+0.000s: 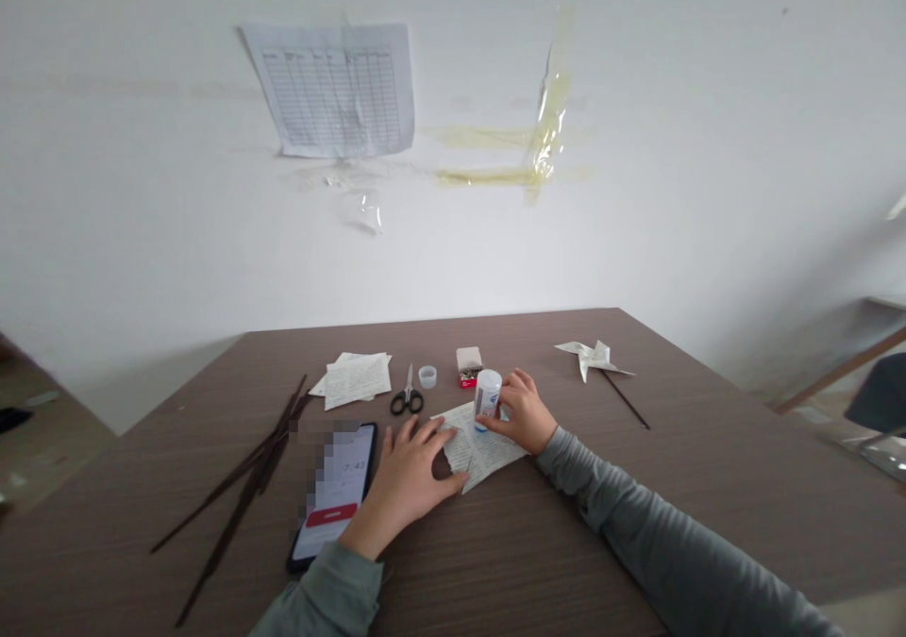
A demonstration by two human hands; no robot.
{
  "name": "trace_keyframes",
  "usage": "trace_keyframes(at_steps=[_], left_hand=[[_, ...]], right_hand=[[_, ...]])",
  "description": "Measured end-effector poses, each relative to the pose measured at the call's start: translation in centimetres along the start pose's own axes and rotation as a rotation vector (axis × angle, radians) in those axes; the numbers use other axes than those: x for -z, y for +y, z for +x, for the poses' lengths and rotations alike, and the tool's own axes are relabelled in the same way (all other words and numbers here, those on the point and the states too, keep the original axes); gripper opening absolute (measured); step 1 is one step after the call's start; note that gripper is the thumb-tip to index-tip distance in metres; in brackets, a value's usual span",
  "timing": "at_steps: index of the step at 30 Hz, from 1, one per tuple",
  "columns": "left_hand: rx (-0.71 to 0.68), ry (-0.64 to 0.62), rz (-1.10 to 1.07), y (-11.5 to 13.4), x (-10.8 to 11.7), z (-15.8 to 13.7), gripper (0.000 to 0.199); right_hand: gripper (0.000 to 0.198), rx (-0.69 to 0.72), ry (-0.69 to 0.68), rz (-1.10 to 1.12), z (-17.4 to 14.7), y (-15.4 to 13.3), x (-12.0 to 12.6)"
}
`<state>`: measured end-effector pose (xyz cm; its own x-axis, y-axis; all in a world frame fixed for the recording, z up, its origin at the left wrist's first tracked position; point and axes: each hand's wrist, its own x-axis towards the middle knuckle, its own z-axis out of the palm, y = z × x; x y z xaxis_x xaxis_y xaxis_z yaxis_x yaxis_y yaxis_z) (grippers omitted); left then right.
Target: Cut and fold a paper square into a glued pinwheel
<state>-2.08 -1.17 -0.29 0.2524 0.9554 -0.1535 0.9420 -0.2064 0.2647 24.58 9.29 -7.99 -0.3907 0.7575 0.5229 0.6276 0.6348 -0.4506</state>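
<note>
A small white bottle (488, 399) with a blue and red label stands over a printed sheet of paper (481, 458), gripped at its right side by my right hand (525, 412). Whether its end presses on the paper I cannot tell. My left hand (414, 472) has its fingers spread, with thumb and fingertips at the paper's left edge. Behind the bottle is a small red and white box (468, 366), its top open. Black-handled scissors (407, 399) and a small clear plastic cap (427, 377) lie beyond my left fingers.
Left of my left hand lies a phone (338, 495) with a lit screen. Further left are several dark thin sticks (247, 472). Cut paper pieces (358, 377) lie at the back left, and a paper pinwheel (595, 358) on a stick at the right. A wall rises behind the table.
</note>
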Motion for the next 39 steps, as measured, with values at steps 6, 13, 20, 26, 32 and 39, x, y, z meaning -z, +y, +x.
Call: trace_keyframes(at_steps=[6,13,20,26,32,39], left_hand=[[-0.002,-0.001,-0.007,0.0,0.0,0.1,0.08],[-0.001,-0.005,0.004,0.0,0.1,-0.1,0.079],[-0.016,0.026,-0.011,-0.3,-0.2,0.0,0.077],[-0.01,0.022,-0.015,-0.2,-0.1,0.1,0.077],[-0.009,0.011,0.004,-0.3,-0.2,0.1,0.079],[-0.006,0.007,-0.003,-0.1,0.0,-0.3,0.078]], right_hand=[[0.037,0.044,-0.023,0.018,-0.3,-0.3,-0.1],[0.04,-0.022,0.01,-0.006,-0.2,-0.2,-0.1],[0.042,0.011,0.0,-0.014,-0.3,-0.2,-0.2],[0.036,0.033,-0.004,0.017,-0.4,0.0,-0.4],[0.041,-0.02,0.016,-0.006,-0.3,0.2,-0.4],[0.023,-0.046,0.138,0.077,-0.6,1.1,-0.1]])
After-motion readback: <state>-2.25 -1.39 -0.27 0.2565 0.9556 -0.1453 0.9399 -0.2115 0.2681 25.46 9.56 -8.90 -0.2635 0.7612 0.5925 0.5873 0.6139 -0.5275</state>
